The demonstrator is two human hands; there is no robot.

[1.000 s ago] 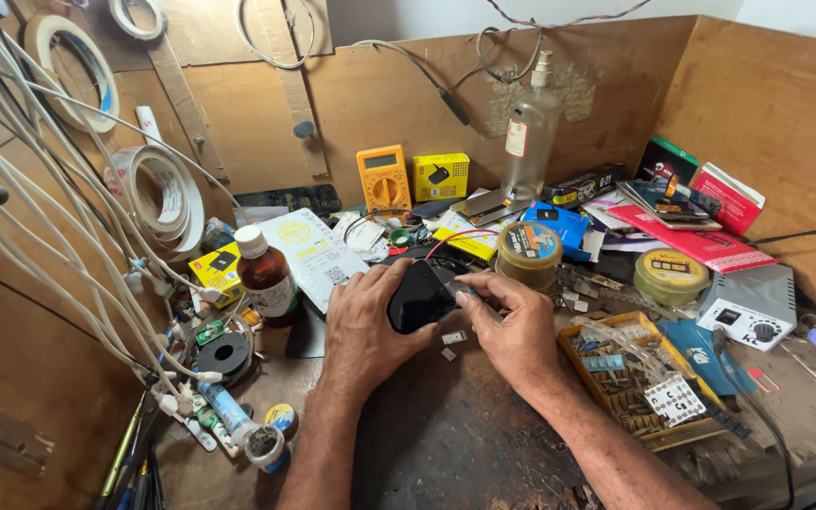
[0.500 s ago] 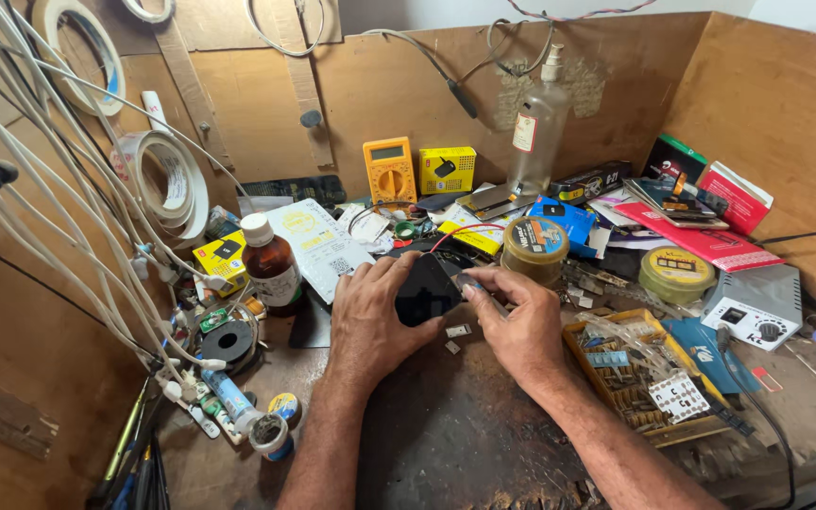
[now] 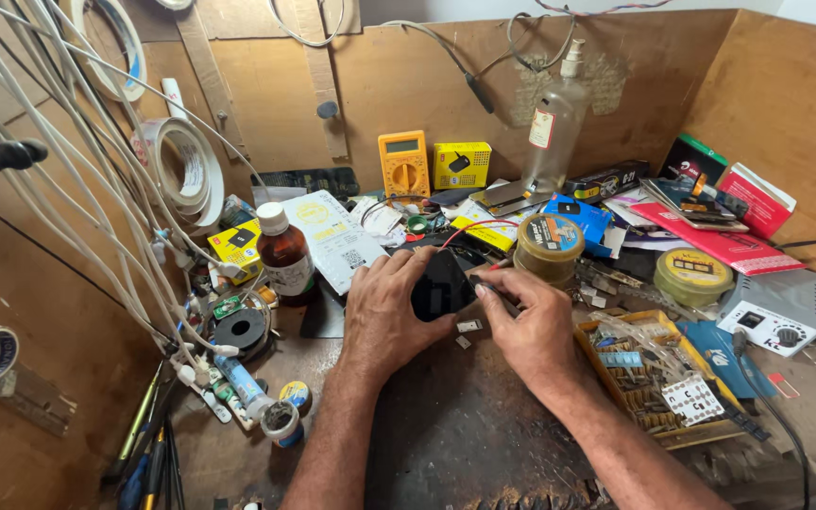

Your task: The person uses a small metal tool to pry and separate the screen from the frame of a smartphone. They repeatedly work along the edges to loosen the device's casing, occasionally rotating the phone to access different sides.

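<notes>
At frame centre, left hand (image 3: 387,312) grips a black device (image 3: 441,283) over the desk (image 3: 446,425) while right hand (image 3: 526,326) pinches a thin tool (image 3: 498,295) against it; a slip could likely gouge it.

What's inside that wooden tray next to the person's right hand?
The wooden tray by the right hand holds many small brass-coloured parts, a clear plastic bag and a small printed card. Whatever lies under those is hidden.
</notes>
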